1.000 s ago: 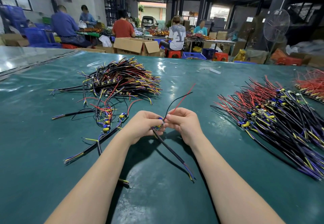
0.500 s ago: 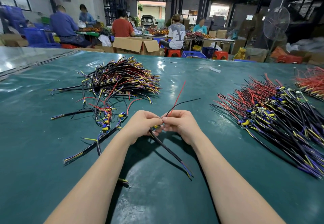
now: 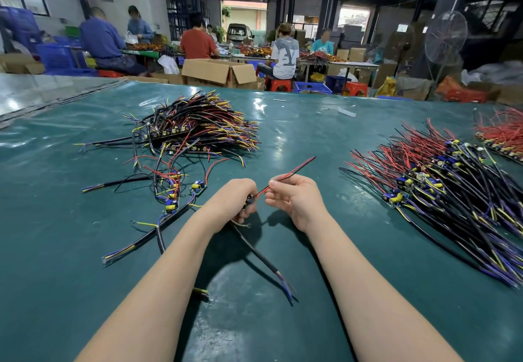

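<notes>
Centre frame: left hand (image 3: pixel 235 204) is gripping a wired module (image 3: pixel 249 200); right hand (image 3: pixel 297 200) fingers (image 3: pixel 273 186) are pinching its red-black leads (image 3: pixel 297 166) over the worktop (image 3: pixel 311 124).

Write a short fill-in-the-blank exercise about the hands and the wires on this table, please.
1. The right hand pinches a thin wire pair, one black and one ____.
2. The left hand grips the top end of a thick ____ cable.
3. The cardboard box beyond the table has its flaps ____.

Missing words: red; black; open.
</notes>
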`<move>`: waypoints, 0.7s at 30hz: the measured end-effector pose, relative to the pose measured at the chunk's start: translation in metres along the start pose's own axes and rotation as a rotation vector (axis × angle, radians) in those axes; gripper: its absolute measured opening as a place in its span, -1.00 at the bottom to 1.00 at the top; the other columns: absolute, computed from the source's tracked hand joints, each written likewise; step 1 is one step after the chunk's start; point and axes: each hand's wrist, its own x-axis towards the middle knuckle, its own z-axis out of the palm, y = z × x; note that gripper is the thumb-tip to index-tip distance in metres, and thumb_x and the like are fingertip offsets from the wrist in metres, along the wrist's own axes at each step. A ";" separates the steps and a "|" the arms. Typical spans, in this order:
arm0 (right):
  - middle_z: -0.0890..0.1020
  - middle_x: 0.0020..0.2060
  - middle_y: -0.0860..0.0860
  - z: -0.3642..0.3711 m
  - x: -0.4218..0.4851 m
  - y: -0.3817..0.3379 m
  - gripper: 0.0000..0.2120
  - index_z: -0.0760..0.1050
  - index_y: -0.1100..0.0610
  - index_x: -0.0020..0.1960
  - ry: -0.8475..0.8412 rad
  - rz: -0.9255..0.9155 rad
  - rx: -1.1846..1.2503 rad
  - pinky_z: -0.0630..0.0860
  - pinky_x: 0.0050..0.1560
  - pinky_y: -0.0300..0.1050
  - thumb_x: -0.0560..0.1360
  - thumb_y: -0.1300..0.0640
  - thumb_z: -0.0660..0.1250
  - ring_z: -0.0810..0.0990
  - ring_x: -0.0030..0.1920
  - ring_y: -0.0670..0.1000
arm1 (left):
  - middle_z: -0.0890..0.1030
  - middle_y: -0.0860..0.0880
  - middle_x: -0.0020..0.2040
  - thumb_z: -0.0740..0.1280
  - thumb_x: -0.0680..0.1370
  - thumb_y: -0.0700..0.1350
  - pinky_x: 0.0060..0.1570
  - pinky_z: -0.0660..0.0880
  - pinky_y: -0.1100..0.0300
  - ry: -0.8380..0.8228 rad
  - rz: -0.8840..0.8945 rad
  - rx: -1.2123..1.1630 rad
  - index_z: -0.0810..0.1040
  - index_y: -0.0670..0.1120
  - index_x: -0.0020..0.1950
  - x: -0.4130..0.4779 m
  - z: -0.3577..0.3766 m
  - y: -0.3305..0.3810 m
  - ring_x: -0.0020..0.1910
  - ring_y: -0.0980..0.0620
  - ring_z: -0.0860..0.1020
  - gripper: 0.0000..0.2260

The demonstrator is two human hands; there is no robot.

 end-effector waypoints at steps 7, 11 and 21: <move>0.56 -0.58 -0.01 0.002 0.000 0.002 -0.83 0.47 0.25 -0.28 0.074 -0.074 0.020 0.53 -0.46 -0.29 0.46 0.39 0.29 0.55 -0.54 -0.12 | 0.32 0.07 -0.64 0.23 0.52 -0.20 -0.60 0.16 0.37 0.004 0.222 0.152 0.45 -0.06 -0.35 0.002 -0.003 -0.010 -0.64 0.14 0.22 -0.77; 0.55 -0.60 -0.01 -0.003 0.003 -0.001 -0.77 0.47 0.24 -0.29 0.144 -0.001 0.184 0.50 -0.53 -0.32 0.54 0.24 0.25 0.52 -0.59 -0.13 | 0.51 0.05 -0.49 0.21 0.54 -0.22 -0.40 0.40 0.35 0.013 0.219 0.146 0.50 -0.06 -0.34 0.003 0.000 -0.009 -0.54 0.16 0.44 -0.75; 0.57 -0.54 -0.02 -0.009 0.002 -0.002 -0.82 0.49 0.23 -0.23 -0.025 0.050 0.078 0.56 -0.42 -0.28 0.49 0.40 0.23 0.55 -0.52 -0.14 | 0.57 0.10 -0.43 0.14 0.45 -0.33 -0.50 0.32 0.40 0.042 0.225 0.295 0.51 -0.03 -0.19 0.004 -0.004 -0.010 -0.57 0.23 0.41 -0.75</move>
